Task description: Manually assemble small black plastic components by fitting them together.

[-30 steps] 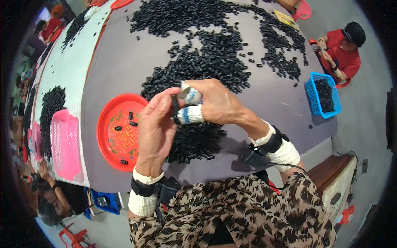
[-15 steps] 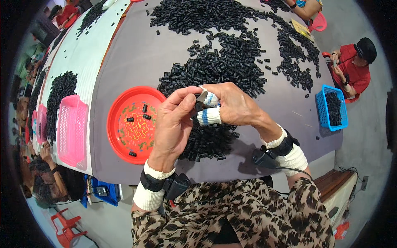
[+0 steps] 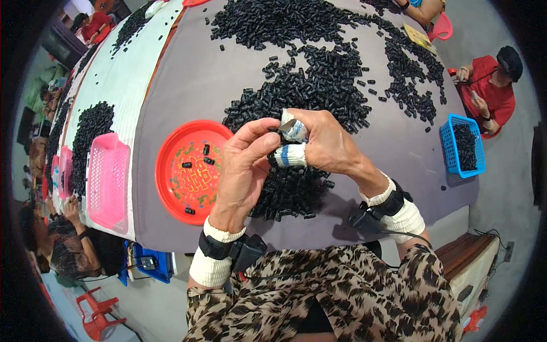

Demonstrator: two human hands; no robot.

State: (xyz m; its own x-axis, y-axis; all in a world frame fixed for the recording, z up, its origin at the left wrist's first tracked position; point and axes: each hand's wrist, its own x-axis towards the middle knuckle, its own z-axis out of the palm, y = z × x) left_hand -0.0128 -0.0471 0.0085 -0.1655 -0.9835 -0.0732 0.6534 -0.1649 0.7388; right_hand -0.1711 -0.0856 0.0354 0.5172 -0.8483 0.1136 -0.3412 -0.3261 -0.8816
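Small black part sits pinched between your two hands, just above the near heap of black cylinders on the grey table. Your left hand is curled, thumb and forefinger closed toward the part from the left; your right hand meets it from the right w/ fingers bent in, two fingertips wrapped in white tape. Exactly how much of the part each hand grips can't be told, it's tiny and half hidden by the fingers. Both wrists carry white cuffs w/ black straps; a cable runs from the right one. Left of your hands, touching the heap's edge, lies a red round tray w/ a few black pieces scattered in it. Further left, on a white cloth strip, a pink basket sits beside another dark pile. Behind your hands a much bigger spread of black cylinders covers the far part of the table. At the right table edge stands a blue basket filled w/ black pieces, and beyond it a person in red sits. Another person's arm shows at lower left near the pink basket. Your leopard-print clothing fills the bottom.
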